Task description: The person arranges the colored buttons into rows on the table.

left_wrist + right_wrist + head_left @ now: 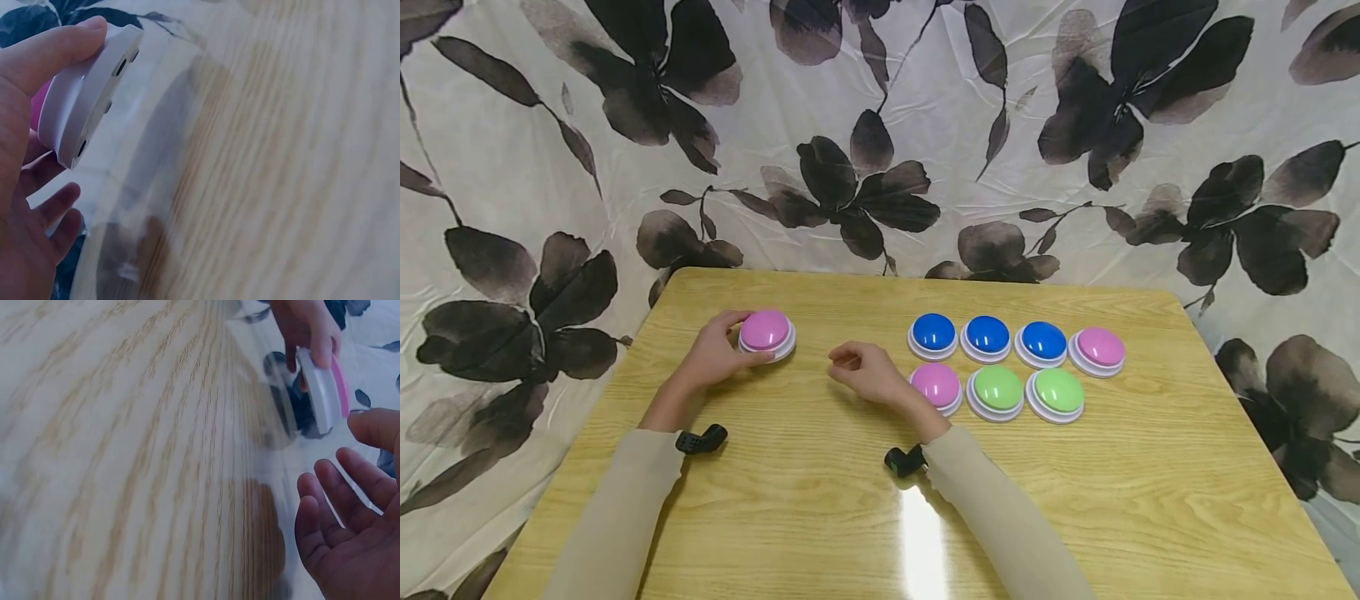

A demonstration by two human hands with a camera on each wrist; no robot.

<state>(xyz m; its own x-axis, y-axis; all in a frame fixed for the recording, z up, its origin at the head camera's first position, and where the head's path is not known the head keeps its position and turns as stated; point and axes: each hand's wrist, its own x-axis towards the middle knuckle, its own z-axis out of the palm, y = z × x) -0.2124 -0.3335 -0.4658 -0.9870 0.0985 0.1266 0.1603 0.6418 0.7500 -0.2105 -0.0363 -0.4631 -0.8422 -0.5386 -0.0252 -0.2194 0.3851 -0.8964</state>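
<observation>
My left hand [713,353] grips a pink dome push button [765,332] by its white round base, at the left part of the wooden table. In the left wrist view, the thumb and fingers pinch the button's base [87,94] from both sides, and its underside with small dark slots faces the table, raised off the wood. My right hand [872,373] holds nothing; its fingers are loosely bent above the table between the held button and the other buttons. The right wrist view shows that hand [356,531] with fingers apart, the held button [323,394] beyond it.
To the right on the table [820,500] stand two rows of similar buttons. The back row has three blue buttons [987,335] and a pink one [1101,347]. In front are a pink button [936,386], partly behind the right forearm, and two green ones [998,389]. A flowered cloth [865,233] hangs behind.
</observation>
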